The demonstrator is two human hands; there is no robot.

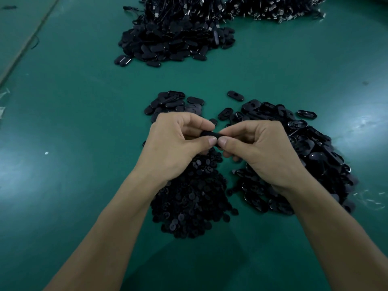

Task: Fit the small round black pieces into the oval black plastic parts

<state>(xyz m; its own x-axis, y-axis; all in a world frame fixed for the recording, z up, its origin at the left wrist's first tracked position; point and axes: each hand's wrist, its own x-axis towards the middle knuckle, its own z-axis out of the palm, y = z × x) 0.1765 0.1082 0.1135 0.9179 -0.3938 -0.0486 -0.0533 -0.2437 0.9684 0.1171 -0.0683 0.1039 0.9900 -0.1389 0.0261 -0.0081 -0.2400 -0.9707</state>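
Because seating a piece likely needs pressure from both ends, left hand (176, 143) and right hand (264, 152) each pinch the oval part (210, 134) with curled fingers, above the round pieces (193, 198) heaped on the surface (84, 143).

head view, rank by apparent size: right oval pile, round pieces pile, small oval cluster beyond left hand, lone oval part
1. right oval pile
2. round pieces pile, partly hidden
3. small oval cluster
4. lone oval part

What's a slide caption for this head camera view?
Left hand and right hand pinch a black part above heaps of round pieces and oval parts, green table.
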